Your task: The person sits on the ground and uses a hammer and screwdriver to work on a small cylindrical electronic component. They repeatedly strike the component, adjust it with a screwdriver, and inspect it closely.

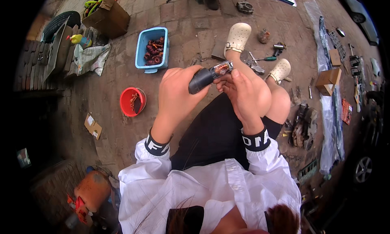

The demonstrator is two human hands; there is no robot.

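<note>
In front of my lap, my left hand point(178, 96) wraps round a black cylindrical part point(201, 80). Its far end, a shiny metal piece with copper-coloured material inside point(222, 69), points up and to the right. My right hand point(240, 92) is closed at that metal end, thumb against it and the other fingers curled beneath. What lies under those fingers is hidden. A light blue plastic bin point(139, 55) with several dark reddish, copper-looking parts point(154, 51) stands beyond my left hand. Nearer, to the left, is a red bucket point(123, 102) holding small copper-coloured bits.
By my cream clogs point(237, 37) lie a green-handled screwdriver point(269, 58), a hammer-like tool point(278, 47) and metal parts. Rusty parts point(302, 128) and plastic sheeting point(328, 132) are at right. A cardboard box point(107, 21) stands far left; an orange tank-like object point(93, 189) is near left.
</note>
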